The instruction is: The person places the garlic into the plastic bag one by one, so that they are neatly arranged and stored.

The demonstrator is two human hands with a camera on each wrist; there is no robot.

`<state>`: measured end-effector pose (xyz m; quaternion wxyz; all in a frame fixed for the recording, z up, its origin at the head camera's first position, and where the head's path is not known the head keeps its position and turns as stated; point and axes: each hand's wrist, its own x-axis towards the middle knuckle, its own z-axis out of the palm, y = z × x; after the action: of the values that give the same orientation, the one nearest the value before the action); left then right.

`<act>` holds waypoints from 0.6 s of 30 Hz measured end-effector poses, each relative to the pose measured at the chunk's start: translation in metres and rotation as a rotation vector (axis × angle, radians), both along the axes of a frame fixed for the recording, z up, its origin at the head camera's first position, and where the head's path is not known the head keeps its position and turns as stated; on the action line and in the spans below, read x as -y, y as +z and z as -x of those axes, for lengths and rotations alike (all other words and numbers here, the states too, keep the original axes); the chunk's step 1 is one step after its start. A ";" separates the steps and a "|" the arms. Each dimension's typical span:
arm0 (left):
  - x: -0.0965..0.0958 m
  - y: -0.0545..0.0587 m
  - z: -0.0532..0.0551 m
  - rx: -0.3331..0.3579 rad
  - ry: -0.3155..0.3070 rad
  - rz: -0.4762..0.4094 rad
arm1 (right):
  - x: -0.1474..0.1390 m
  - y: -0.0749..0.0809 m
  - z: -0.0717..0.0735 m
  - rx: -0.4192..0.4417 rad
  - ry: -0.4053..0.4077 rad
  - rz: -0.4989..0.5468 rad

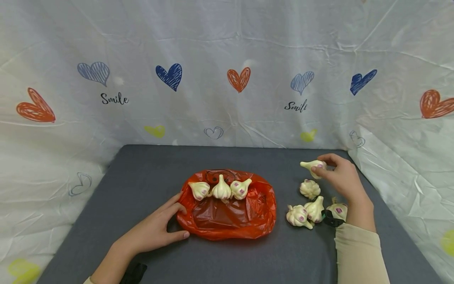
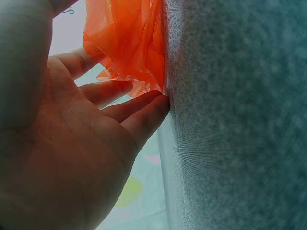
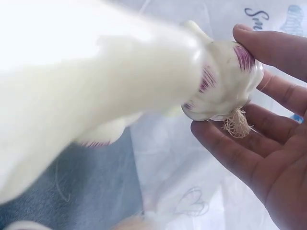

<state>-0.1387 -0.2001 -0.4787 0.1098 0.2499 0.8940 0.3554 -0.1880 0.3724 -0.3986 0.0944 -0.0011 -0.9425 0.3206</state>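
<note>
"Where's the right hand (image 1: 338,176)?"
"At the red bag's (image 1: 227,232) two o'clock, pinching a garlic bulb (image 1: 313,165)."
"And the left hand (image 1: 152,232)?"
"At its eight o'clock, fingers relaxed, touching the bag's side."

Grey table (image 1: 234,262) beneath the left hand (image 1: 154,230) and right hand (image 1: 338,175), white sheet (image 1: 266,23) beyond both, blue heart (image 1: 168,77) and "Smile" lettering (image 1: 114,98) beyond the left hand, orange heart (image 1: 37,108) well left of it, yellow blotch (image 1: 307,136), perhaps a heart, beyond the right hand
</note>
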 end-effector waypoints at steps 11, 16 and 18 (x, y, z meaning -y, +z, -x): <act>0.000 0.000 -0.001 0.010 0.010 0.015 | 0.022 0.011 -0.002 -0.034 0.033 0.028; 0.000 0.000 -0.002 0.010 0.011 0.019 | 0.033 0.017 -0.003 -0.023 0.048 0.040; 0.000 0.000 -0.002 0.006 0.011 0.019 | 0.037 0.019 -0.004 -0.019 0.055 0.045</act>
<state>-0.1370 -0.2003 -0.4785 0.1129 0.2430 0.8983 0.3482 -0.1839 0.3349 -0.3798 0.0944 0.0260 -0.9339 0.3440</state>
